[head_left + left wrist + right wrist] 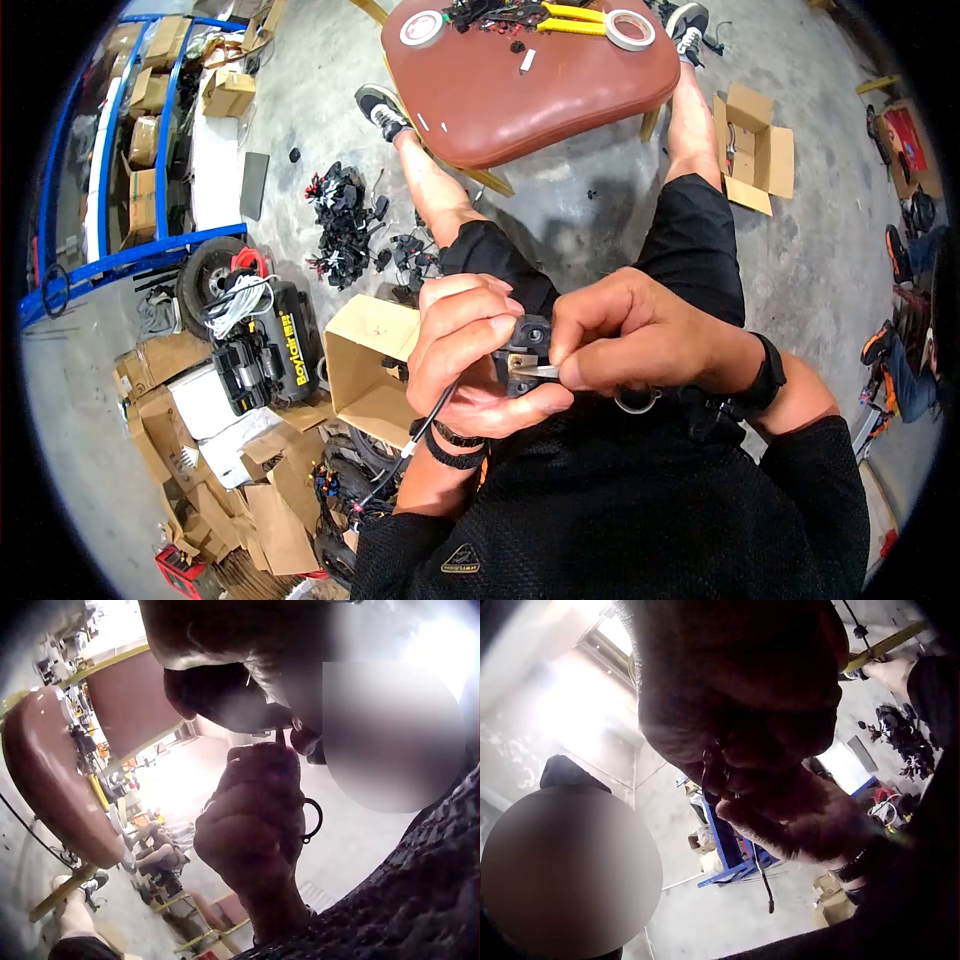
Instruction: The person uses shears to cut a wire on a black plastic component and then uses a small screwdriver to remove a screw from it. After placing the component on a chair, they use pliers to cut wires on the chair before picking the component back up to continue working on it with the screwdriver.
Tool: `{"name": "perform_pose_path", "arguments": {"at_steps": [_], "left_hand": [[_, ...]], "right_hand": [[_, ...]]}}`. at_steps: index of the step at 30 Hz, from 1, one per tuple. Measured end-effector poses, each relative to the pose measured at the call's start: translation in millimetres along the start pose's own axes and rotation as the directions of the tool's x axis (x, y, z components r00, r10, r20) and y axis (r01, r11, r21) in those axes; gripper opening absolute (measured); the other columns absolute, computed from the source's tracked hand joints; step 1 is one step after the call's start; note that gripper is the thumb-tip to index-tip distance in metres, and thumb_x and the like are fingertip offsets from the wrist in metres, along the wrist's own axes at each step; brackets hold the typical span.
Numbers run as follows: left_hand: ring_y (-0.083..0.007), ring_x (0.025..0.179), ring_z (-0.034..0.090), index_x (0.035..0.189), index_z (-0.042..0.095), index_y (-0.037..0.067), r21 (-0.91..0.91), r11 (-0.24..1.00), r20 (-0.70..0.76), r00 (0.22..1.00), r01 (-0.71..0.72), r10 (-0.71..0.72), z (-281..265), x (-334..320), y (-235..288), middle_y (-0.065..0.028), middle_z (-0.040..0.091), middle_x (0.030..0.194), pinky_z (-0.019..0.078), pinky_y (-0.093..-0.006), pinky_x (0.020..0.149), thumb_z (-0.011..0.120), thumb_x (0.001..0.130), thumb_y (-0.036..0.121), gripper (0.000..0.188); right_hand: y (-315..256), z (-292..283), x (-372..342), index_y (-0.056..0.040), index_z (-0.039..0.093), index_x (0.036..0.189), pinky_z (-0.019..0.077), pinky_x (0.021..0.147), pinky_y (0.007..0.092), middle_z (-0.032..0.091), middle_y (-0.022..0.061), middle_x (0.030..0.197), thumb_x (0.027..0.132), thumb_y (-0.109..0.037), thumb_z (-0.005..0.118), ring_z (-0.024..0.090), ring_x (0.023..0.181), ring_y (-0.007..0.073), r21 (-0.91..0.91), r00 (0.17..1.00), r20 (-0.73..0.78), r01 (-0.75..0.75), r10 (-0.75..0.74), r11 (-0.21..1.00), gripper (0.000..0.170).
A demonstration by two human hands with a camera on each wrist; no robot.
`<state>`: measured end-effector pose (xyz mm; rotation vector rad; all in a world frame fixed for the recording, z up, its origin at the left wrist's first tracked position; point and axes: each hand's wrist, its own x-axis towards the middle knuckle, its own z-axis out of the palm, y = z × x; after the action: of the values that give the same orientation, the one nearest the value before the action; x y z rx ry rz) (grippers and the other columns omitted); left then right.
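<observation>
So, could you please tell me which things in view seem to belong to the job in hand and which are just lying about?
In the job:
black part, in the left hand
metal tool, pinched by the right hand

Apparently just lying about:
wheel on the floor
white cable
blue shelving

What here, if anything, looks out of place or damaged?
Black parts lie loose on the floor beside the left leg, some strewn apart, so they look spilled or dumped; cardboard is jumbled at the head view's lower left. The held black piece shows no plain damage.
</observation>
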<state>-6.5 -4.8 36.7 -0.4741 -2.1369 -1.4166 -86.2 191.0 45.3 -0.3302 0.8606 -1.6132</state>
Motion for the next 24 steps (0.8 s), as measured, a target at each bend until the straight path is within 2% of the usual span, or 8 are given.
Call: {"name": "perform_pose_path", "arguments": {"at_steps": [3, 6, 9, 12, 15, 18, 21, 24], "left_hand": [[-0.0299, 0.089, 0.06, 0.113, 0.061, 0.003, 0.008, 1.0, -0.006, 1.0, 0.013, -0.013, 0.9, -4.4, -1.0, -0.0143, 0.065, 0.097, 0.0546, -0.0438, 0.079, 0.096, 0.06, 0.031, 0.069], [-0.03, 0.089, 0.06, 0.113, 0.061, 0.003, 0.015, 1.0, 0.002, 1.0, 0.005, -0.005, 0.7, -3.8, -0.8, -0.0141, 0.065, 0.097, 0.0547, -0.0442, 0.079, 0.096, 0.061, 0.033, 0.069], [-0.03, 0.09, 0.06, 0.113, 0.061, 0.003, 0.005, 1.0, 0.01, 1.0, -0.006, 0.006, -1.8, -5.6, -1.9, -0.0138, 0.064, 0.098, 0.0546, -0.0444, 0.079, 0.095, 0.062, 0.035, 0.069], [-0.0299, 0.09, 0.06, 0.113, 0.061, 0.004, -0.002, 1.0, 0.013, 1.0, -0.006, 0.006, -2.2, -5.6, -4.9, -0.0135, 0.064, 0.099, 0.0546, -0.0446, 0.079, 0.095, 0.062, 0.038, 0.07], [-0.0297, 0.09, 0.06, 0.113, 0.061, 0.004, 0.014, 1.0, 0.024, 1.0, -0.004, 0.004, -4.0, -5.6, -3.5, -0.0134, 0.064, 0.098, 0.0546, -0.0446, 0.08, 0.094, 0.063, 0.039, 0.07], [-0.0298, 0.09, 0.06, 0.113, 0.062, 0.004, 0.024, 1.0, 0.025, 1.0, -0.009, 0.008, -4.4, -6.7, -3.9, -0.0135, 0.064, 0.097, 0.0545, -0.0447, 0.08, 0.094, 0.063, 0.039, 0.07], [-0.0299, 0.089, 0.06, 0.113, 0.062, 0.003, -0.001, 1.0, 0.009, 1.0, 0.001, -0.001, -3.1, -7.9, -5.4, -0.0137, 0.065, 0.096, 0.0543, -0.0446, 0.08, 0.094, 0.062, 0.04, 0.07], [-0.0301, 0.089, 0.061, 0.112, 0.063, 0.003, -0.003, 1.0, 0.005, 1.0, 0.011, -0.011, -4.0, -9.2, -6.9, -0.0138, 0.065, 0.096, 0.054, -0.0441, 0.08, 0.094, 0.063, 0.04, 0.069]], "right_hand": [[5.8, -3.6, 2.1, -0.0043, 0.065, 0.085, 0.0348, 0.048, 0.0212, 0.057, -0.0057, 0.066, 0.091, -0.01, 0.066, 0.049, 0.055, 0.0025, -0.081, 0.998, -0.011, 0.054, -0.055, 0.995, 0.008], [-3.7, -1.8, 0.6, -0.0043, 0.066, 0.086, 0.036, 0.05, 0.0208, 0.058, -0.0052, 0.066, 0.091, -0.011, 0.067, 0.05, 0.056, 0.0028, -0.066, 0.999, -0.018, -0.045, 0.044, 0.997, 0.008], [2.5, -2.3, 1.3, -0.0045, 0.068, 0.089, 0.0344, 0.046, 0.0206, 0.061, -0.0015, 0.066, 0.091, -0.01, 0.069, 0.052, 0.054, 0.0027, 0.044, 0.996, 0.031, -0.083, 0.082, 0.996, 0.006], [3.4, -1.2, 1.5, -0.0048, 0.067, 0.087, 0.033, 0.045, 0.0204, 0.061, -0.0017, 0.064, 0.09, -0.011, 0.069, 0.051, 0.052, 0.0026, 0.075, 0.997, 0.019, -0.074, 0.073, 0.994, 0.007], [1.5, -0.8, 3.2, -0.005, 0.067, 0.087, 0.0326, 0.045, 0.0206, 0.061, -0.0016, 0.064, 0.091, -0.011, 0.069, 0.05, 0.051, 0.0022, 0.028, 0.997, -0.008, -0.082, 0.082, 0.996, 0.007], [-0.9, -0.6, 3.8, -0.0051, 0.067, 0.086, 0.036, 0.051, 0.0206, 0.059, -0.004, 0.066, 0.091, -0.012, 0.067, 0.051, 0.057, 0.0033, 0.036, 0.995, -0.006, -0.1, 0.1, 0.994, 0.009], [4.8, -0.3, 4.5, -0.0046, 0.067, 0.087, 0.0317, 0.045, 0.0207, 0.06, -0.0018, 0.063, 0.092, -0.011, 0.069, 0.048, 0.05, 0.0019, 0.028, 0.996, -0.005, -0.093, 0.093, 0.995, 0.008], [7.8, -0.5, 4.7, -0.0042, 0.067, 0.087, 0.0314, 0.046, 0.0207, 0.059, -0.0028, 0.062, 0.092, -0.01, 0.069, 0.048, 0.051, 0.0016, 0.052, 1.0, 0.014, -0.025, 0.024, 0.998, 0.008]]}}
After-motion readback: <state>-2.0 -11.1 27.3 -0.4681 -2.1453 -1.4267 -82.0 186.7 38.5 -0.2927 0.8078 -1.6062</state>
